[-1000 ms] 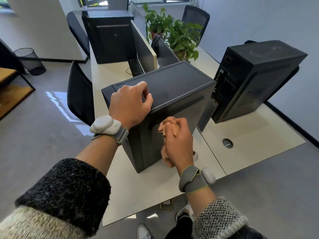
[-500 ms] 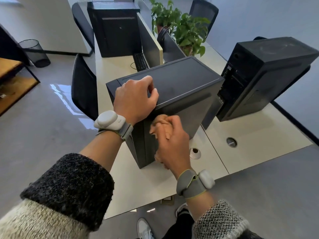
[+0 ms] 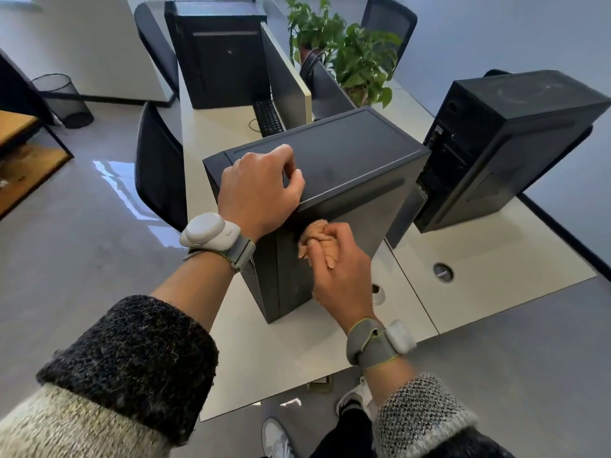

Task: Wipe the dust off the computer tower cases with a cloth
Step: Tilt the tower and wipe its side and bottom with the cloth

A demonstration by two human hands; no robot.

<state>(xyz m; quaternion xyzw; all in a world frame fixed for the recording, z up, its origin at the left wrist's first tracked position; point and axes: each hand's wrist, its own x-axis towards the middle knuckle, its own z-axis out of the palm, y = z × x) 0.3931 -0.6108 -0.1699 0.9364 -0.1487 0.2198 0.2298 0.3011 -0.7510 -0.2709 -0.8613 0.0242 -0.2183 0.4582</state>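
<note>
A dark grey computer tower [image 3: 347,153] stands upright on the white desk [image 3: 297,352] in front of me. My left hand [image 3: 258,190] rests on its top near the front corner, fingers curled, holding nothing. My right hand [image 3: 344,276] grips a bunched peach cloth [image 3: 314,233] and presses it against the tower's right side panel, just under the top edge. A second black tower [image 3: 515,133] stands to the right. A third tower [image 3: 218,51] stands at the far end of the desk.
Behind the near tower are a monitor [image 3: 284,74], a keyboard [image 3: 267,119] and potted plants [image 3: 360,57]. A black chair [image 3: 158,166] stands left of the desk and a mesh bin [image 3: 62,100] sits far left. A round cable hole [image 3: 443,271] is in the desk at right.
My right hand has slid the cloth a little up and toward the front edge of the side panel. My left hand stays on the tower's top.
</note>
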